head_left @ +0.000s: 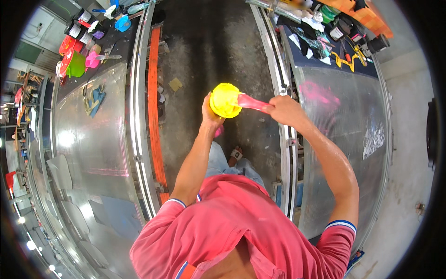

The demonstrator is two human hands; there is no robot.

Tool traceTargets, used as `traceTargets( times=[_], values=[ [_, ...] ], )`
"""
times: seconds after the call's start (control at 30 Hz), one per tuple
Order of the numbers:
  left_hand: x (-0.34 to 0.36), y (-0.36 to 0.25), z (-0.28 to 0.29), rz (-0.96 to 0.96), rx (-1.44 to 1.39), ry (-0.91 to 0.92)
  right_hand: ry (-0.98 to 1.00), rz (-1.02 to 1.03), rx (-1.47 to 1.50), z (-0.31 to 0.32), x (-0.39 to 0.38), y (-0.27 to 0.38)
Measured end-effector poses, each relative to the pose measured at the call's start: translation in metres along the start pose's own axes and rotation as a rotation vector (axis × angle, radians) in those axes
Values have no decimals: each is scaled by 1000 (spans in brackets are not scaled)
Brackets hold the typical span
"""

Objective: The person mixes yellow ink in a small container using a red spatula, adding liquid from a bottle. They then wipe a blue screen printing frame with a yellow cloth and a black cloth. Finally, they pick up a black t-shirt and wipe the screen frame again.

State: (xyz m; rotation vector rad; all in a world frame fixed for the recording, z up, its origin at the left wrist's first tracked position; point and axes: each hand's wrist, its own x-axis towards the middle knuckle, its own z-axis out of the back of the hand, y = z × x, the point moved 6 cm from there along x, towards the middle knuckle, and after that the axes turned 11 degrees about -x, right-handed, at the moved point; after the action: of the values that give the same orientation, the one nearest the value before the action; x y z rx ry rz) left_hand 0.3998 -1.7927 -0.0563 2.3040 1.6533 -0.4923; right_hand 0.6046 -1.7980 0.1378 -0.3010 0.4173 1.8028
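My left hand (209,111) is wrapped round the side of a tub of bright yellow paste (225,99), held up over the aisle. Thick yellow paste covers its top and rim. In my right hand (285,111), the fingers are closed on the handle of a pink spatula (255,103). The spatula lies nearly level, and its far end reaches into the paste at the tub's right side. How deep the blade goes is hidden by the paste.
Long tables flank the aisle: the left table (93,144) carries a rag (95,100), a green container (75,64) and a pink scoop (93,60). On the right table (344,139) are black jars and yellow-handled tools (348,60). An orange rail (154,107) runs along the left.
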Motion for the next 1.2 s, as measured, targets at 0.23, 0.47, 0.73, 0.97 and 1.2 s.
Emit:
traceTargets(
  times=[0.23,0.47,0.73,0.97,1.2],
  values=[
    [66,-28,-40,23,4,60,15,-75,7,31,68,-2],
    [160,-95,-79,98,56,288,-6,-80,-222,88,171,32],
    [237,-142,-108,194,-85,120,49,-25,-393,162,267,60],
    [276,-163,-121,162,-198,69,224,-132,-347,196,315,78],
    [298,-172,-123,139,-167,72,202,-57,-429,201,335,72]
  ],
)
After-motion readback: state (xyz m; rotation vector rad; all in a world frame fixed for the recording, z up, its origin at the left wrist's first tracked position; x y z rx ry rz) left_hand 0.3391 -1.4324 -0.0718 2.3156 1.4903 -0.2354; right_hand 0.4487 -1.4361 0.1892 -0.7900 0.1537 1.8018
